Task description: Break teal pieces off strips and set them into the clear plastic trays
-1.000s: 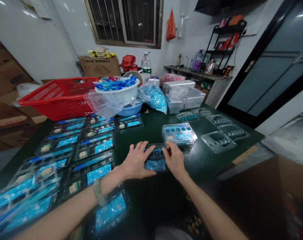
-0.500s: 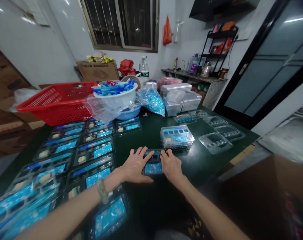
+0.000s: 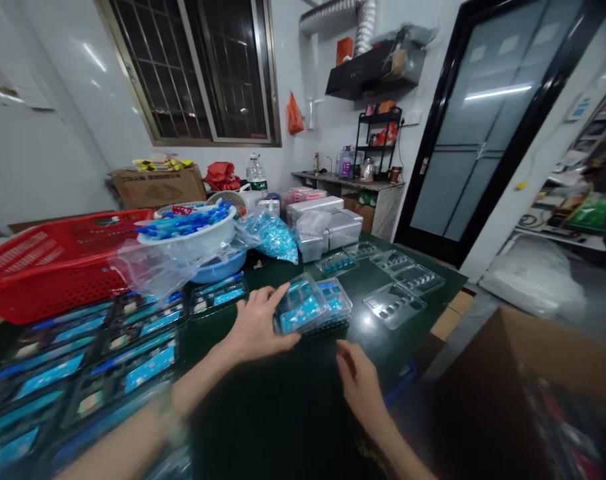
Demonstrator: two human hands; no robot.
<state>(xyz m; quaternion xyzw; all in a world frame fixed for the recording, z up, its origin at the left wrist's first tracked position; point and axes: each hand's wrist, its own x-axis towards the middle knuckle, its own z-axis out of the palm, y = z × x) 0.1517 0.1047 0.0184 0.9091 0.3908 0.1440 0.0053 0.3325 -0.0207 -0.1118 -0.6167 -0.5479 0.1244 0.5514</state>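
Note:
My left hand grips a clear plastic blister pack with a blue card inside, tilted over a stack of similar packs on the dark green table. My right hand hovers low over the table in front of the stack, fingers loosely apart, holding nothing. Rows of filled blue packs lie to the left of my left arm.
A red basket and a white bowl of blue pens stand at the back left, with a bag of blue pieces beside them. Empty clear trays lie at the right. A brown cardboard box sits off the table's right edge.
Both hands were pressing a pack flat on the table. Now the left hand has carried it up onto the stack, the right hand has let go, and the view has tilted up.

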